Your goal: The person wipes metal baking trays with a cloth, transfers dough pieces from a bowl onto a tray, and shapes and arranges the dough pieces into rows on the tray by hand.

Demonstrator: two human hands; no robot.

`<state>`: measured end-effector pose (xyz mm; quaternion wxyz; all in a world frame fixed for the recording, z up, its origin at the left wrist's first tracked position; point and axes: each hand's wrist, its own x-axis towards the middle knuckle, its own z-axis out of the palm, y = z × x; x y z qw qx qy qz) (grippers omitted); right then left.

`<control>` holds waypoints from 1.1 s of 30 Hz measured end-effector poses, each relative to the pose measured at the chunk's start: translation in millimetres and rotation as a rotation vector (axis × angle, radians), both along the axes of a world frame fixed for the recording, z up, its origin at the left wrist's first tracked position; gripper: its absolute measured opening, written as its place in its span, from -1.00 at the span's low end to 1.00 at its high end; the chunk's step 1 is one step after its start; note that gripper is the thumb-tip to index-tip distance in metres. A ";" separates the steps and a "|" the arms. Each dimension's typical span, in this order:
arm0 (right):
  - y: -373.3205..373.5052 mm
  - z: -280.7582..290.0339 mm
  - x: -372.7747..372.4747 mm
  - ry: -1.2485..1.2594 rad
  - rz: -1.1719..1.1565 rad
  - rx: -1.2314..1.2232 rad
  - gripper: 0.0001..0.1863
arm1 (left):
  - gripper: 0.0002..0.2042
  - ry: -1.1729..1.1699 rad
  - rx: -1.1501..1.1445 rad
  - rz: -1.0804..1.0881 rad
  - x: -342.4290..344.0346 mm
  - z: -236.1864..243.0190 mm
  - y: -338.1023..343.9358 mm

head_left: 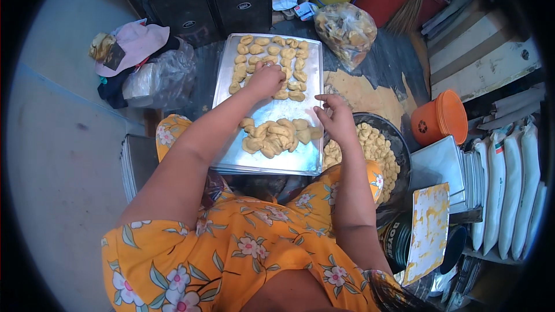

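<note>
A metal baking tray (231, 156) lies in front of my knees. Rows of shaped dough pieces (289, 53) fill its far half, and a loose heap of dough pieces (270, 138) sits on the near half. My left hand (267, 81) is over the near rows, its fingers curled down and closed on a dough piece that they mostly cover. Beside the tray's right edge hovers my right hand (337, 117), fingers apart with nothing in them. Below it, a dark round basin (404, 153) holds many small dough lumps (376, 156), partly hidden by my right forearm.
A plastic bag (346, 32) of brownish contents is behind the tray on the right. An orange bucket (430, 122) stands beyond the basin, near stacked trays (442, 167) and white sacks (511, 190). Bagged cloth items (162, 81) lie left; dark cabinets (214, 8) stand behind.
</note>
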<state>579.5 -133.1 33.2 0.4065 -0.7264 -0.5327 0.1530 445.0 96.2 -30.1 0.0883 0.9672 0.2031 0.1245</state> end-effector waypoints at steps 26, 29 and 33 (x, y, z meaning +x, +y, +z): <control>-3.4 -7.9 19.4 0.065 -0.088 0.098 -0.72 | -0.75 0.184 0.015 -0.088 88.5 2.1 40.3; -3.2 -4.7 21.0 0.064 -0.080 0.117 -0.72 | -0.72 0.151 0.016 -0.124 89.1 0.1 46.2; -3.1 0.3 22.6 0.085 -0.090 0.089 -0.72 | -0.71 -0.024 -0.034 -0.082 86.4 -7.8 40.0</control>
